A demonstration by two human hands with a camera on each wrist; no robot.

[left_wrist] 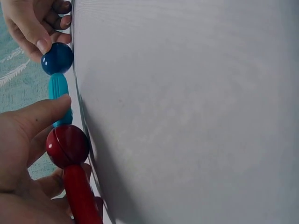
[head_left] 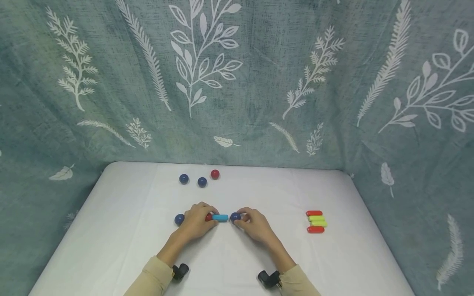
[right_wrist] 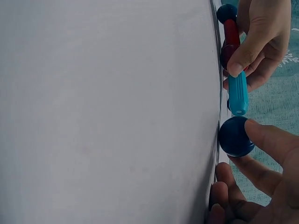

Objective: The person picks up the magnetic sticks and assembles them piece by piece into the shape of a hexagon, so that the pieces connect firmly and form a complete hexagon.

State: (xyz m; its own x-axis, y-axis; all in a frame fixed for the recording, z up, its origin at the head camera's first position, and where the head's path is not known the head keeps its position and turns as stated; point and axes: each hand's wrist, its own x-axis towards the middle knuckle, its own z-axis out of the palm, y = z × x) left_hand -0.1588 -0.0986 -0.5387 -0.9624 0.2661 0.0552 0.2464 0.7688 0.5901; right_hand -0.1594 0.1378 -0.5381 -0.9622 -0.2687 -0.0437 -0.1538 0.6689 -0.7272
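My left hand grips a light blue ribbed rod between thumb and fingers, close to where it joins a red ball. On that ball's other side a red rod runs under the palm to a blue ball, all in one line. My right hand pinches another blue ball with thumb and fingertips. It sits just off the free end of the light blue rod, with a narrow gap showing in the right wrist view.
Two blue balls and a red ball lie at the back of the white table. To the right, red rods and yellow-green rods lie side by side. A leaf-patterned cloth hangs behind.
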